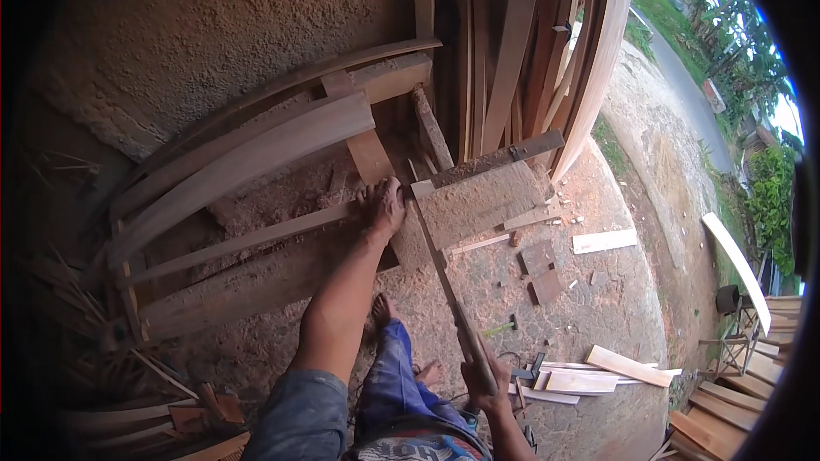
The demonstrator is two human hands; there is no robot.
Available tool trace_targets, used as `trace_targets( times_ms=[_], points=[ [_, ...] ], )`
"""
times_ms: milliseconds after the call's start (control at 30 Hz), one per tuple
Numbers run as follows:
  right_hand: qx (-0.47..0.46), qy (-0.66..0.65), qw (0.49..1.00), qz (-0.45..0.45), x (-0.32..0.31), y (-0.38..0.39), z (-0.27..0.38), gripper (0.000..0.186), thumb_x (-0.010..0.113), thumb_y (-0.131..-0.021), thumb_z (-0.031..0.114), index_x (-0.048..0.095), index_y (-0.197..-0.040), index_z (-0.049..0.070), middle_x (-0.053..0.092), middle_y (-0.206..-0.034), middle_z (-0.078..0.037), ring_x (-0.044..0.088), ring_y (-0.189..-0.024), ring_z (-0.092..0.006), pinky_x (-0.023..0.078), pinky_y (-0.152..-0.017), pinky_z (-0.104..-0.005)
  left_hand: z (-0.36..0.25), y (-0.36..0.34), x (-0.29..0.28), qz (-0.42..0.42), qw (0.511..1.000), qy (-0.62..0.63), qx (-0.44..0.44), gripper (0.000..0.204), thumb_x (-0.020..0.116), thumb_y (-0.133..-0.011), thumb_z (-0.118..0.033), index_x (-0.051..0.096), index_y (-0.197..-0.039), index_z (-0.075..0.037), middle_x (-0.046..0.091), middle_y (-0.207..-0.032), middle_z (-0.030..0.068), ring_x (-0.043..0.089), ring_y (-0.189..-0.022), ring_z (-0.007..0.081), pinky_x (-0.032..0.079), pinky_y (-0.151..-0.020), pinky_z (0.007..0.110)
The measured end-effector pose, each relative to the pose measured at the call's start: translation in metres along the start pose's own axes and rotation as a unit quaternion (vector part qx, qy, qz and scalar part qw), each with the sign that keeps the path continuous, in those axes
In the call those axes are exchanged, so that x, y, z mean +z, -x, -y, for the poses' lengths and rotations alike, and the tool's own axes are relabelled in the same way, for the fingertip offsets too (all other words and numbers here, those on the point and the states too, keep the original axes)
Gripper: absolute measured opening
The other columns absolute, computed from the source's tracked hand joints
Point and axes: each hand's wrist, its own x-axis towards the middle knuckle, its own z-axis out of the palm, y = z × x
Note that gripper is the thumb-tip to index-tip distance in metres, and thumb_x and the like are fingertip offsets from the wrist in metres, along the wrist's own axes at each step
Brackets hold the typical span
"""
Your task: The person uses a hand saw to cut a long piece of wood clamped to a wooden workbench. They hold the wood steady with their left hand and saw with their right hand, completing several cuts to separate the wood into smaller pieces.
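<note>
My left hand point(386, 207) is closed around the right end of a narrow wooden strip point(256, 243), which runs leftward across a low wooden frame point(363, 149). A wide pale plank point(256, 154) lies across the same frame, farther from me. At the lower right, my right hand point(487, 380) is wrapped round the near end of a long, narrow piece that looks like wood point(459, 316). That piece slants away from me, its far end close to a small light block point(422, 189) to the right of my left hand. The fingertips of both hands are partly hidden.
Tall boards point(512, 60) lean upright at the back. A dark beam point(500, 158) lies to the right of my left hand. A hammer with a green handle point(504, 327), brown wood blocks point(541, 273) and pale offcuts point(589, 376) lie on the sawdust-strewn floor. More planks point(726, 410) are stacked far right.
</note>
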Motion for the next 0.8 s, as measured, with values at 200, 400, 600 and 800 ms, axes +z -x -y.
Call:
trace_targets(
  times_ms=[200, 400, 600, 800],
  points=[
    [0.053, -0.022, 0.998, 0.011, 0.032, -0.107, 0.013, 0.061, 0.073, -0.086, 0.013, 0.054, -0.143, 0.007, 0.072, -0.110, -0.020, 0.073, -0.092, -0.0286, 0.055, -0.080, -0.0352, -0.007, -0.007, 0.002, -0.005, 1.000, 0.031, 0.002, 0.016, 0.057, -0.096, -0.028, 0.058, -0.105, -0.015, 0.064, -0.111, 0.0096, 0.056, -0.112, 0.0342, 0.033, -0.101, 0.055],
    [0.052, -0.016, 0.997, -0.055, 0.006, -0.017, 0.027, 0.060, 0.073, -0.087, 0.012, 0.054, -0.143, 0.004, 0.073, -0.110, -0.017, 0.069, -0.093, -0.0168, 0.054, -0.082, -0.0317, 0.011, -0.001, -0.001, 0.024, 0.998, 0.065, -0.001, 0.019, 0.061, -0.093, -0.025, 0.059, -0.108, -0.013, 0.064, -0.116, 0.0115, 0.055, -0.116, 0.0349, 0.036, -0.100, 0.054],
    [0.109, -0.048, 0.988, -0.102, -0.011, -0.016, 0.015, 0.058, 0.069, -0.088, 0.011, 0.055, -0.144, 0.005, 0.064, -0.087, -0.004, 0.059, -0.073, -0.0083, 0.048, -0.064, -0.0253, 0.084, 0.034, -0.035, -0.229, 0.966, 0.063, -0.102, 0.062, 0.070, -0.091, -0.026, 0.045, -0.146, -0.010, 0.040, -0.151, 0.0246, 0.035, -0.141, 0.0452, 0.028, -0.116, 0.056],
    [0.111, -0.038, 0.984, -0.131, -0.023, -0.042, 0.043, 0.064, 0.070, -0.085, 0.019, 0.054, -0.145, 0.006, 0.061, -0.073, 0.001, 0.056, -0.059, -0.0066, 0.047, -0.054, -0.0242, 0.333, 0.121, -0.119, -0.352, 0.633, 0.151, -0.673, 0.089, 0.068, -0.086, -0.051, 0.035, -0.151, -0.001, 0.047, -0.146, 0.0277, 0.047, -0.136, 0.0411, 0.041, -0.109, 0.055]
  ],
)
